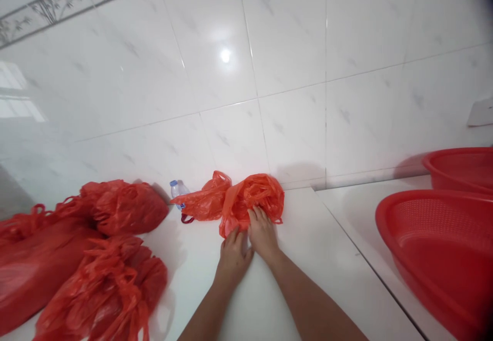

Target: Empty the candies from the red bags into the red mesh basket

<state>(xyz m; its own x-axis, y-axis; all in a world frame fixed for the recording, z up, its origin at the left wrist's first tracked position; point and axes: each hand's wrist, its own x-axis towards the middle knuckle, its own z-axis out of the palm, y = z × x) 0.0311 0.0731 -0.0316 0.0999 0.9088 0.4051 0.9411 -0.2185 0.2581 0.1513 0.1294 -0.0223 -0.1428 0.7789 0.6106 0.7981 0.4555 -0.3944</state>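
Head | left hand, right hand touch red bag | both grips unclear | basin beyond table seam

Marble-look wall tiles with a bamboo-patterned border, a white worktop and red plastic baskets suggest a home kitchen or utility room.

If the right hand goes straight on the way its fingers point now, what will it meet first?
The right hand would first meet the crumpled red bag at its fingertips; the tiled wall seems to come behind, but depth is unclear.
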